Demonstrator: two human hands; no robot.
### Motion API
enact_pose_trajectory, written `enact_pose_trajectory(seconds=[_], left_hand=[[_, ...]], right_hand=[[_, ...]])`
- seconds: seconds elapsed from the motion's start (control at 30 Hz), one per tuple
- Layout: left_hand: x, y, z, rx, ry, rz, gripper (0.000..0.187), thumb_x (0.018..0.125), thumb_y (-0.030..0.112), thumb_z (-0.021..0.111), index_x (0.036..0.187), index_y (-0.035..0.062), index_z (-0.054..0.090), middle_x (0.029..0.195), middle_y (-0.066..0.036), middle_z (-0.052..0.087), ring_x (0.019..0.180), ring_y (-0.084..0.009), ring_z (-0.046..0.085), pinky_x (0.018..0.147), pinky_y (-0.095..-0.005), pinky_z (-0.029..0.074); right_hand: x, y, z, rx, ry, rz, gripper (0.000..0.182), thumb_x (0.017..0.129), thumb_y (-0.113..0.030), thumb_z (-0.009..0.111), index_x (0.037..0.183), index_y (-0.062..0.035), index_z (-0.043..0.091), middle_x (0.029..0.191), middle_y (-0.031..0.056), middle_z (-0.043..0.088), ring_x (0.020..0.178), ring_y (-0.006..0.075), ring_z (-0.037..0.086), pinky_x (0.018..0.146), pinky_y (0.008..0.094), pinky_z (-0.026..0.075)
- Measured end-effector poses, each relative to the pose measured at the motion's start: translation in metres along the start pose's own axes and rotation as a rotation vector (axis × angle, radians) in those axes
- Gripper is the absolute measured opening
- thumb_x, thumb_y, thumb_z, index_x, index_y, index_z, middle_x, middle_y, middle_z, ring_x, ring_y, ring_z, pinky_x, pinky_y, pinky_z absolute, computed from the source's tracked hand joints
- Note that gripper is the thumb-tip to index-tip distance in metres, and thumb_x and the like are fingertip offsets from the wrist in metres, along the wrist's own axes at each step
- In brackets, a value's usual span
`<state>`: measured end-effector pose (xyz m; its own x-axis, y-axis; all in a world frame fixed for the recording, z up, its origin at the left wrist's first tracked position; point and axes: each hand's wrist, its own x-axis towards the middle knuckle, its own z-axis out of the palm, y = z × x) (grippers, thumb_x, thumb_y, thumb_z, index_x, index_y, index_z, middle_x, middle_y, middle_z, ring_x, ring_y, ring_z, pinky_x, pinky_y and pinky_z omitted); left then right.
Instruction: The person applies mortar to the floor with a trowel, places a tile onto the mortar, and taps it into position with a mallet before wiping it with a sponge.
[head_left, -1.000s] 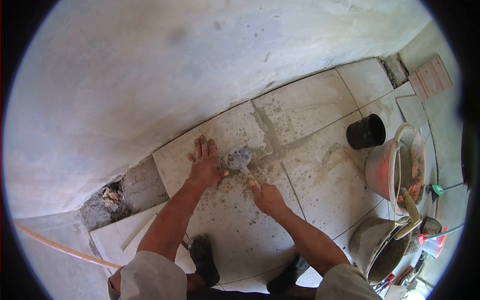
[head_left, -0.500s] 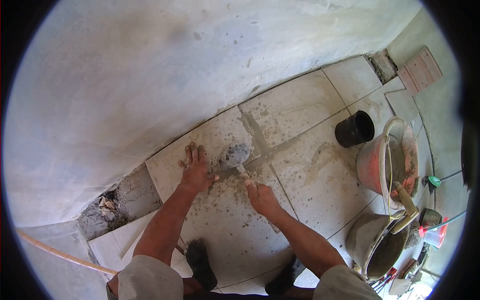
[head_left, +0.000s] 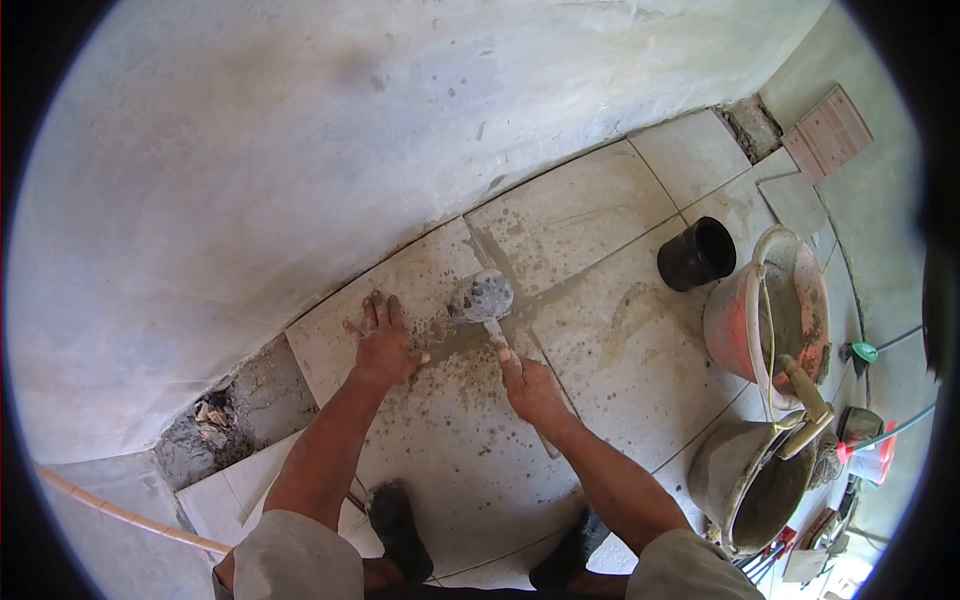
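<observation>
From the head camera, I see the person's bare hands set apart over the tiled floor. The left hand (head_left: 385, 350) is spread flat, fingers fanned, on a pale rectangular tile (head_left: 425, 268) along the grey plastered wall (head_left: 290, 150). The right hand (head_left: 537, 392) is closed around the handle of a mallet with a rounded, mottled-grey head (head_left: 484, 298). That head is over the tile's edge, near a wet grey mortar joint (head_left: 462, 340); whether it touches, I can't tell. Grey spatters dot the tiles. Left of the pale tile, a rough grey bed (head_left: 265, 397) shows beside the wall. Over on the right lies a black plastic cylindrical container (head_left: 684, 264), near a faded red plastic bucket (head_left: 729, 322) holding grey mix. A grey-crusted round bucket (head_left: 718, 475) tilts just beside it.
</observation>
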<state>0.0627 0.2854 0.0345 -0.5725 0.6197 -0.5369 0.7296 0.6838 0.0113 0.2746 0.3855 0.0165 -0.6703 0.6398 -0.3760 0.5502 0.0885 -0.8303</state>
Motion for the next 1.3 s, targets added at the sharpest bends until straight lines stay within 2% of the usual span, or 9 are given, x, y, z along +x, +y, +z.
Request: enact_pose_trajectory(seconds=[0.3,0.47,0.6,0.7,0.8,0.9,1.07,1.17,1.3], left_hand=[[0.002,-0.001,-0.001,-0.009,0.005,0.017,0.111,0.071,0.047,0.075,0.145,-0.0031,0.008,0.151,-0.027,0.003,0.141,-0.0405,0.005,0.106,-0.0662,0.015],[0.005,-0.008,0.019,-0.124,0.07,0.063,0.117,0.069,0.055,0.073,0.145,-0.0026,0.006,0.151,-0.028,0.003,0.141,-0.0427,0.002,0.106,-0.0659,0.015],[0.007,0.002,0.015,-0.017,0.073,-0.013,0.118,0.068,0.057,0.072,0.145,-0.0033,0.007,0.15,-0.029,0.003,0.141,-0.0428,0.002,0.105,-0.0674,0.014],[0.004,0.005,0.008,-0.017,0.048,-0.037,0.119,0.067,0.058,0.072,0.145,-0.002,0.007,0.151,-0.027,0.003,0.141,-0.0413,0.002,0.104,-0.0688,0.013],[0.004,0.004,0.011,-0.04,0.071,-0.048,0.119,0.066,0.058,0.073,0.146,-0.0005,0.007,0.152,-0.025,0.004,0.142,-0.0391,0.003,0.104,-0.0694,0.012],[0.004,0.007,0.009,-0.031,0.064,-0.072,0.118,0.066,0.057,0.074,0.146,0.0019,0.007,0.153,-0.022,0.005,0.142,-0.0372,0.004,0.104,-0.069,0.013],[0.001,0.008,0.005,-0.121,0.036,-0.078,0.115,0.068,0.051,0.076,0.146,0.0006,0.009,0.153,-0.021,0.004,0.142,-0.0362,0.003,0.104,-0.0711,0.009],[0.0,0.01,0.001,-0.11,0.045,-0.089,0.116,0.066,0.052,0.077,0.146,0.0031,0.009,0.154,-0.019,0.005,0.143,-0.0347,0.003,0.104,-0.0705,0.01],[0.002,0.006,0.009,-0.118,0.07,-0.092,0.118,0.063,0.054,0.078,0.147,0.006,0.01,0.154,-0.017,0.005,0.143,-0.0328,0.004,0.104,-0.0698,0.011]], right_hand=[[0.0,0.004,-0.003,-0.106,0.061,-0.127,0.049,0.097,-0.039,0.042,0.081,0.0038,0.059,0.075,0.029,0.059,0.074,0.0479,0.058,0.064,0.0516,0.045],[-0.008,-0.01,-0.012,0.197,0.106,-0.079,0.052,0.096,-0.043,0.043,0.08,0.0052,0.058,0.076,0.03,0.059,0.076,0.0473,0.058,0.065,0.048,0.045],[0.001,0.018,0.006,0.001,0.081,-0.034,0.054,0.096,-0.043,0.043,0.081,0.0057,0.057,0.077,0.0294,0.059,0.077,0.0468,0.059,0.066,0.047,0.045],[-0.002,-0.006,0.001,0.111,-0.032,0.081,0.055,0.096,-0.044,0.042,0.084,0.0067,0.059,0.08,0.0295,0.06,0.08,0.0475,0.058,0.07,0.0474,0.045],[0.0,-0.006,0.003,0.214,-0.009,0.016,0.054,0.096,-0.043,0.042,0.087,0.007,0.059,0.081,0.0299,0.06,0.08,0.0475,0.058,0.071,0.0467,0.046],[0.003,0.01,0.011,0.091,-0.084,0.204,0.048,0.096,-0.038,0.044,0.087,0.0068,0.058,0.077,0.03,0.058,0.077,0.0465,0.058,0.067,0.0451,0.046],[-0.004,0.01,0.01,0.136,0.056,-0.085,0.046,0.096,-0.037,0.044,0.088,0.0048,0.059,0.074,0.0299,0.058,0.075,0.0478,0.058,0.064,0.048,0.046],[-0.002,0.01,0.007,-0.019,0.022,-0.074,0.046,0.096,-0.038,0.044,0.089,0.0034,0.06,0.076,0.0308,0.058,0.078,0.0489,0.058,0.065,0.0505,0.046],[0.001,0.001,0.011,0.064,0.028,-0.069,0.045,0.096,-0.038,0.044,0.09,0.0029,0.061,0.077,0.0314,0.058,0.08,0.0494,0.058,0.067,0.0514,0.046]])
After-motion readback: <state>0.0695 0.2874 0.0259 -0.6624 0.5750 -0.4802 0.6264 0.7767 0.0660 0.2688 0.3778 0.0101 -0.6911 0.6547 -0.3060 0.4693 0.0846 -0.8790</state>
